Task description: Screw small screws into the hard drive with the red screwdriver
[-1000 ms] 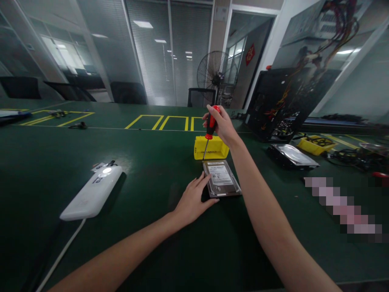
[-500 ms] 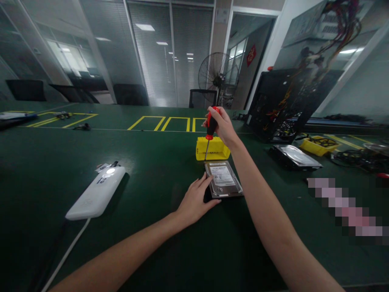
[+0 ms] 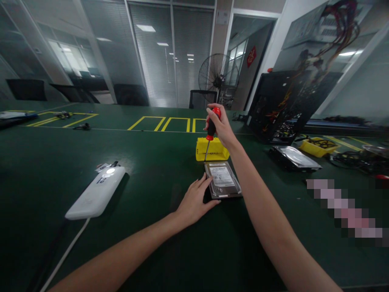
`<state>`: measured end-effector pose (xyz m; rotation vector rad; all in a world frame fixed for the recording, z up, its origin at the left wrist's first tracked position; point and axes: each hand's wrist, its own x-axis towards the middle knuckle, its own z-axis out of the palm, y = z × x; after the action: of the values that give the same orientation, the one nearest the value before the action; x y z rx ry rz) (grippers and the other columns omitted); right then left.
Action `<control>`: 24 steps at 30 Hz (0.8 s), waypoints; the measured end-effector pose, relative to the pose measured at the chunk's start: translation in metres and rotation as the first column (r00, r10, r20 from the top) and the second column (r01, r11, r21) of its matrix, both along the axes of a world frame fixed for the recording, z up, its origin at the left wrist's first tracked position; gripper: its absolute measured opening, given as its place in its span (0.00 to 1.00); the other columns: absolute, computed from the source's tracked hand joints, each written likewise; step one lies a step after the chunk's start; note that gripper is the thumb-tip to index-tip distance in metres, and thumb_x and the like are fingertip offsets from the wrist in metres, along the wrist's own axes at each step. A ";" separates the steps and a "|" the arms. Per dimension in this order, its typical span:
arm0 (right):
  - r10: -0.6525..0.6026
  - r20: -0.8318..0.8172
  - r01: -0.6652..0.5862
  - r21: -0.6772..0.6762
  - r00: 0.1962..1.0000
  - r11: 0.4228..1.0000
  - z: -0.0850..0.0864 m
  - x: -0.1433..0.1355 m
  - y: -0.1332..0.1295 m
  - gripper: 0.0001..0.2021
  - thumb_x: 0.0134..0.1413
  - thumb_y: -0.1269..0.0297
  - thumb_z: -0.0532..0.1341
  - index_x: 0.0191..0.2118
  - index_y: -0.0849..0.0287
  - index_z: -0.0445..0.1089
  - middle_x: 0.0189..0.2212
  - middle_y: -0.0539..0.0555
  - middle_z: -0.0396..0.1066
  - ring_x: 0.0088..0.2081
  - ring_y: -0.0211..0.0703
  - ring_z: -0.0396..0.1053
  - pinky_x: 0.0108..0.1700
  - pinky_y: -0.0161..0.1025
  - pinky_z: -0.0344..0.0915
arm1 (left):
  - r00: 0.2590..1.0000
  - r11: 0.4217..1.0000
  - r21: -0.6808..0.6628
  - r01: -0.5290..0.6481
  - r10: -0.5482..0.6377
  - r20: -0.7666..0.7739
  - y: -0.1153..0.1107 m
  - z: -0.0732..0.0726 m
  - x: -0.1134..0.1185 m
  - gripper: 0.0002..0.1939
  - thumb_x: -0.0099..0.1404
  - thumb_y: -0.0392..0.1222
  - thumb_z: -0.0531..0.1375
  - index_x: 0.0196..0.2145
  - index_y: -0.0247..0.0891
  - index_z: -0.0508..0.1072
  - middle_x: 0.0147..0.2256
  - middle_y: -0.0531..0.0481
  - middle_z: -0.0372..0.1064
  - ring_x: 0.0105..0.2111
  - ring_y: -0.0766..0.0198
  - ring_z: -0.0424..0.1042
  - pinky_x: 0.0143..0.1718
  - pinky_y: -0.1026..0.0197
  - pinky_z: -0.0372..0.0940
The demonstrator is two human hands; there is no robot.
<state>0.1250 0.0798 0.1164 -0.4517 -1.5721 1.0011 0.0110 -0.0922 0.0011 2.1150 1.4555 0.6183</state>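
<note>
A silver hard drive point(image 3: 223, 180) with a white label lies flat on the green table. My left hand point(image 3: 196, 200) rests at its left side, thumb at the near edge and fingertips on the left part of its top. In my right hand point(image 3: 221, 123) is a red and black screwdriver point(image 3: 211, 126), held upright with a slight tilt. Its tip meets the drive's far left corner; the exact contact is too small to tell. Just behind the drive stands a yellow bin point(image 3: 217, 150) with small dark items in it.
A white power bank point(image 3: 97, 192) with a cable lies at the left. To the right are a second drive point(image 3: 294, 157), a yellow tray point(image 3: 319, 147), tangled cables point(image 3: 352, 160), a pixelated strip point(image 3: 343, 207) and an open black computer case point(image 3: 273, 105).
My right hand has shifted its hold slightly round the screwdriver handle. The left hand and the drive look unmoved.
</note>
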 end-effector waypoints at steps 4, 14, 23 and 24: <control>0.050 0.013 -0.049 -0.055 0.999 0.997 0.000 0.000 0.003 0.18 0.53 0.44 0.53 0.43 0.50 0.58 0.29 0.47 0.59 0.25 0.34 0.63 0.29 0.37 0.66 | 1.000 1.000 -0.022 -0.006 0.006 -0.008 -0.001 0.003 0.001 0.39 0.60 0.55 0.59 0.64 0.46 0.48 0.66 0.46 0.40 0.64 0.47 0.43 0.60 0.41 0.49; 0.047 -0.003 -0.047 -0.054 0.999 0.997 0.004 0.000 -0.002 0.19 0.48 0.46 0.60 0.39 0.55 0.58 0.32 0.48 0.63 0.28 0.32 0.65 0.32 0.35 0.68 | 1.000 1.000 0.005 0.008 -0.008 0.001 0.001 -0.001 -0.001 0.39 0.60 0.55 0.59 0.64 0.45 0.48 0.65 0.46 0.41 0.64 0.47 0.44 0.61 0.41 0.49; 0.021 0.061 -0.018 -0.038 0.998 0.999 0.008 0.000 -0.012 0.22 0.45 0.50 0.64 0.36 0.55 0.52 0.30 0.48 0.68 0.28 0.35 0.70 0.36 0.38 0.70 | 1.000 0.999 0.030 0.010 -0.010 0.004 0.003 -0.006 0.000 0.38 0.60 0.55 0.59 0.64 0.46 0.48 0.65 0.46 0.42 0.63 0.46 0.45 0.60 0.41 0.49; 0.012 0.064 -0.010 -0.038 0.998 0.999 0.008 0.000 -0.012 0.22 0.45 0.51 0.64 0.36 0.55 0.52 0.30 0.48 0.68 0.28 0.35 0.70 0.36 0.38 0.70 | 1.000 1.000 0.027 0.010 -0.010 0.002 0.002 -0.005 0.000 0.38 0.60 0.56 0.58 0.64 0.46 0.48 0.65 0.46 0.41 0.64 0.46 0.45 0.60 0.40 0.50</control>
<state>0.1247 0.0676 0.1244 -0.5056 -1.6169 1.0348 0.0108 -0.0899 -0.0043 2.1404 1.4422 0.6403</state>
